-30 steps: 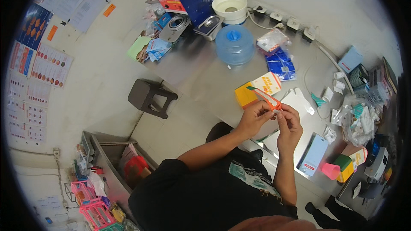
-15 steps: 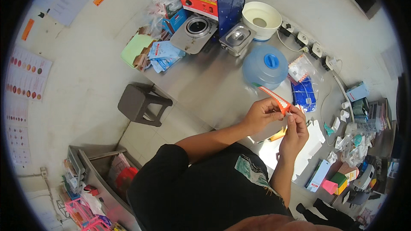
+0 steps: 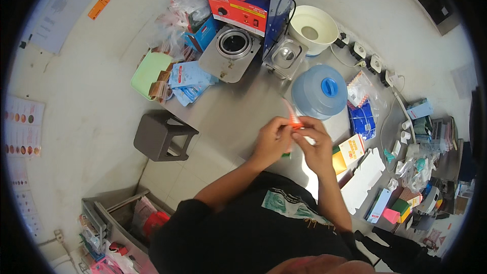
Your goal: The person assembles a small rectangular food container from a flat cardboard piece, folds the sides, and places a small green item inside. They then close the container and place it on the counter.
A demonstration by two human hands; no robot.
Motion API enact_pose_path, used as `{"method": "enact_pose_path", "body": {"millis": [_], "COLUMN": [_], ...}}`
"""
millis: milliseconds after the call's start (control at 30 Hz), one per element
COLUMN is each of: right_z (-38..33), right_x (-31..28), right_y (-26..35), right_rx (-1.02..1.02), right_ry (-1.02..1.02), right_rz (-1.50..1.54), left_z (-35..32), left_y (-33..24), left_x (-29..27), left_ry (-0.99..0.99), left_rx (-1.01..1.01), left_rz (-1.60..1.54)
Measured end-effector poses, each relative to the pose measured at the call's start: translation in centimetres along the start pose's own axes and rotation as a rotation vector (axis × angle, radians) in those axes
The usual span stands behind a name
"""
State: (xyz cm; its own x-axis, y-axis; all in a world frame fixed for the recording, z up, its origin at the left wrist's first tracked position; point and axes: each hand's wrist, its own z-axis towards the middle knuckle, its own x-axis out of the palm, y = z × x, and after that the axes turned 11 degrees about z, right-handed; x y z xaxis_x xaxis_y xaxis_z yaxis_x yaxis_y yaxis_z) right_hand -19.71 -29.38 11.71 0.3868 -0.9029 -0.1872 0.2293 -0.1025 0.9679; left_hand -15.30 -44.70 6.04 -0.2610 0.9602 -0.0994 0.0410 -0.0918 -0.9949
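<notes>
Strip [image 3: 291, 114], orange, mid-frame: looks thin, light, floppy. Left hand [image 3: 271, 139] and right hand [image 3: 315, 147] both pinch its lower end; best gripped there, near the fingertips.

Dressed in a black top with sleeves ending near the elbows, forearms left bare. Printed low on the chest of the top, a pale green and white graphic patch, roughly rectangular and set at a slant. Left hand [image 3: 274, 139] and right hand [image 3: 315, 147] both bare, without gloves; whether rings or a watch are worn is too small to tell.
</notes>
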Motion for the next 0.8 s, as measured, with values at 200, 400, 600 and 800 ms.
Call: {"method": "enact_pose_path", "body": {"millis": [200,400,600,800], "right_z": [18.9,30.0,31.5,32.1], "right_x": [1.1,2.3,-2.3,-7.0], "right_y": [-6.7,-12.5,-15.0,-3.4], "right_rx": [0.250,0.470,0.406,0.587], "right_ry": [-0.019,-0.009,0.201,0.140], "right_rz": [-0.397,-0.818,-0.690,-0.456], "left_z": [-1.6,-2.8,-2.4,-1.3], "left_y": [3.9,2.9,1.7,1.3], "left_x": [-7.0,-10.3,-11.6,-12.6], "left_ry": [-0.391,-0.590,-0.630,-0.609], "left_rx": [-0.093,-0.104,-0.106,-0.105], "left_rz": [0.066,-0.090,0.009,0.005]}}
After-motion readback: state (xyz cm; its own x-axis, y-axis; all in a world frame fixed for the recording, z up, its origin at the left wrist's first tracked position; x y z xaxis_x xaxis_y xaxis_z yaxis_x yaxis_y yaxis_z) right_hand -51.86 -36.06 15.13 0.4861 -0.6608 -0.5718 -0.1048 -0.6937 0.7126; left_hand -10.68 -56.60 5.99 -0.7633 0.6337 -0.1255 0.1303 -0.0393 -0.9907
